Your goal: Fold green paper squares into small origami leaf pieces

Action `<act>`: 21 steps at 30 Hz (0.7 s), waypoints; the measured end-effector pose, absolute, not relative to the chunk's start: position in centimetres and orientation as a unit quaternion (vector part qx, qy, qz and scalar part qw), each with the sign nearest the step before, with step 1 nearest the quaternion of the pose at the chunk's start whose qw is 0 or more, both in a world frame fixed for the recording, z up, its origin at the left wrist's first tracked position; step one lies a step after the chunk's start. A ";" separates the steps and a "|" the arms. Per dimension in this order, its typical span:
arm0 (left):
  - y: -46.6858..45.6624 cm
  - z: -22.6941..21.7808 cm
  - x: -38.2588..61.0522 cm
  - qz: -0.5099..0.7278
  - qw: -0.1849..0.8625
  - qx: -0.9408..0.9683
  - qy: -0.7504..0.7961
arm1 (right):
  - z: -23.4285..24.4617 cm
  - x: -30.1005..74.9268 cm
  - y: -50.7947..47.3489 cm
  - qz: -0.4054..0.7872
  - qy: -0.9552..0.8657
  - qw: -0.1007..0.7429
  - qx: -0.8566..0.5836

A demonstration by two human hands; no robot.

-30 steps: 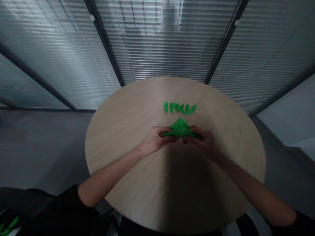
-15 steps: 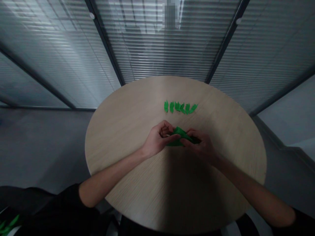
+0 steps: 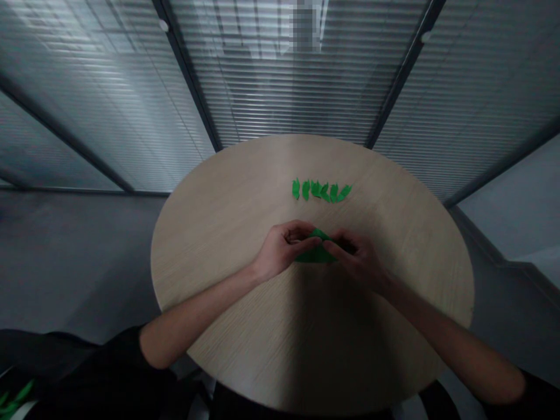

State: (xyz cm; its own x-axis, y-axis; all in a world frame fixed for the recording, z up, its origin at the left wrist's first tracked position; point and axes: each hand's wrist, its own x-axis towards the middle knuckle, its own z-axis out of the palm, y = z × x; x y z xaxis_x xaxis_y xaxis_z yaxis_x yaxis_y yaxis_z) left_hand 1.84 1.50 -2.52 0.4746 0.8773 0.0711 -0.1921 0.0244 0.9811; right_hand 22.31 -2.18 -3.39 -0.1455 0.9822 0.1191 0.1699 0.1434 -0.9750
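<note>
Both hands hold a folded sheet of green paper (image 3: 315, 254) just above the middle of the round table. My left hand (image 3: 286, 247) grips its left side, the thumb laid along the front and the fingers curled behind. From the right, my right hand (image 3: 355, 256) pinches the paper, its thumb close to the left thumb at the top fold. Parts of the sheet are hidden by the fingers. Beyond the hands, several small green folded pieces (image 3: 324, 191) lie in a row on the wood.
The round wooden table (image 3: 219, 233) fills the centre. Glass partitions with blinds (image 3: 289, 99) stand at its far edge. Green leaf-like pieces (image 3: 17, 396) show at the lower left corner. My shadow (image 3: 341, 338) falls across the table's near part.
The green paper has been pressed flatter, with its raised flap now lower. My left fingers have come down behind it, and both thumbs now meet near the top fold.
</note>
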 end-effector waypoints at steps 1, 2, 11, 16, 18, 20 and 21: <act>1.5 -2.5 1.8 0.402 0.643 0.571 0.315 | -3.4 22.3 -2.2 0.444 -0.606 0.455 -0.477; 1.5 -2.4 1.8 0.393 0.637 0.579 0.325 | -3.4 22.3 -2.2 0.439 -0.606 0.458 -0.480; 1.4 -2.6 1.7 0.371 0.600 0.619 0.345 | -3.0 22.2 -2.3 0.431 -0.606 0.468 -0.477; 1.4 -2.4 1.6 0.367 0.592 0.630 0.343 | -3.0 22.2 -2.3 0.411 -0.612 0.471 -0.485; 1.4 -2.3 1.6 0.365 0.592 0.632 0.342 | -3.0 22.3 -2.3 0.404 -0.616 0.471 -0.486; 1.4 -2.1 1.6 0.364 0.584 0.639 0.344 | -3.0 22.3 -2.2 0.396 -0.618 0.473 -0.487; 1.4 -2.0 1.6 0.363 0.579 0.644 0.344 | -3.0 22.3 -2.2 0.394 -0.619 0.473 -0.488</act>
State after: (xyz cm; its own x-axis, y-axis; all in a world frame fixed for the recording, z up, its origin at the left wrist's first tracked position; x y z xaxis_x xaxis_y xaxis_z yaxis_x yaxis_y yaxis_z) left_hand 1.58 1.35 -2.03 0.4996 0.8634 0.0697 0.0221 -0.0931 0.9954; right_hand 22.29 -2.22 -2.97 -0.0766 0.9765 0.2015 0.2307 0.2140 -0.9492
